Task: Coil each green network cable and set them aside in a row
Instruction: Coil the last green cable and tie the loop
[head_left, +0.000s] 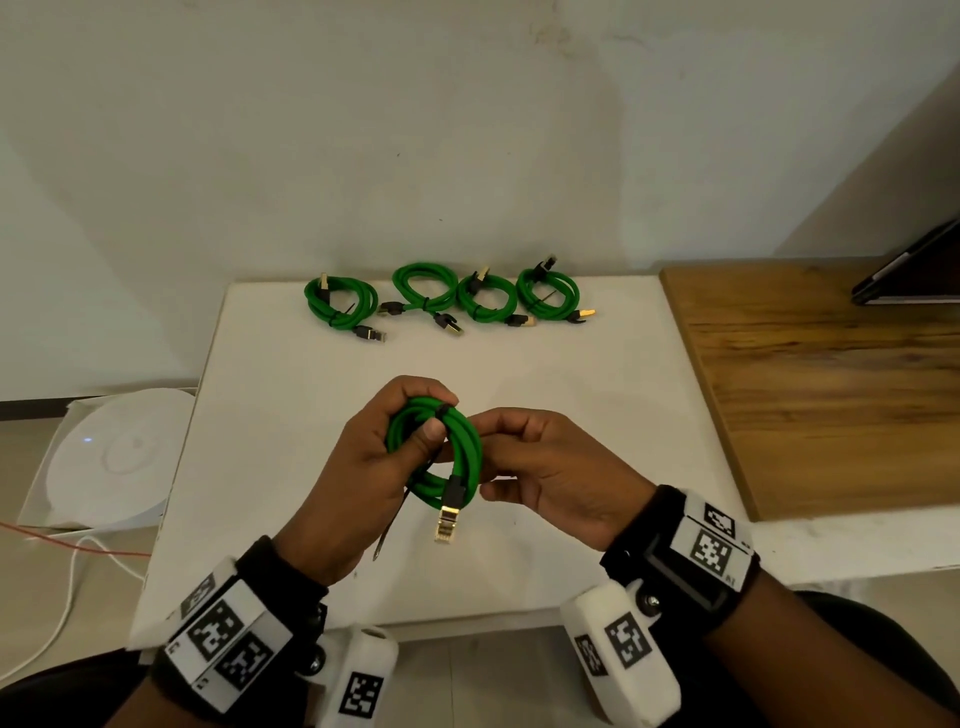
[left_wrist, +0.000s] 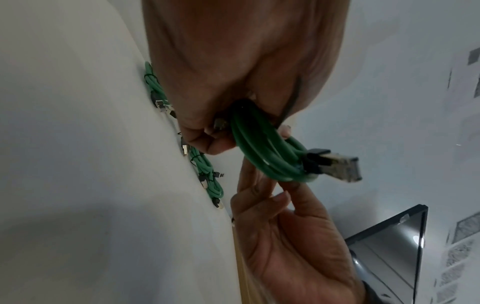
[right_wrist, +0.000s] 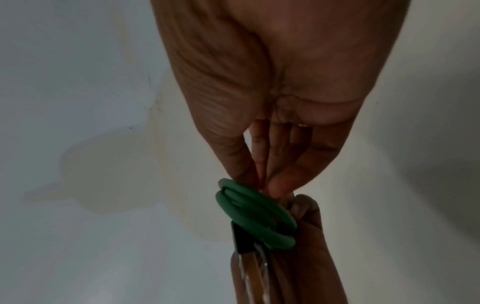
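Observation:
A coiled green network cable (head_left: 464, 448) hangs above the middle of the white table (head_left: 571, 384). My left hand (head_left: 423, 434) grips its upper left side, thumb pressed over the loops near a black tie (head_left: 442, 410). My right hand (head_left: 496, 460) pinches the coil's right side. One gold-tipped connector (head_left: 448, 514) dangles below, and a thin black strap end (head_left: 390, 525) trails down. The left wrist view shows the coil (left_wrist: 262, 152), its connector (left_wrist: 337, 166) and the right hand's fingers (left_wrist: 259, 185) beneath. In the right wrist view the fingertips (right_wrist: 278, 185) meet at the coil (right_wrist: 254, 214).
Several tied green coils (head_left: 340, 304) (head_left: 548, 293) lie in a row along the table's far edge by the wall. A wooden board (head_left: 831, 389) adjoins at right, with a dark flat device (head_left: 914, 270) on it. A white round device (head_left: 114, 457) and loose wires (head_left: 62, 571) sit lower left.

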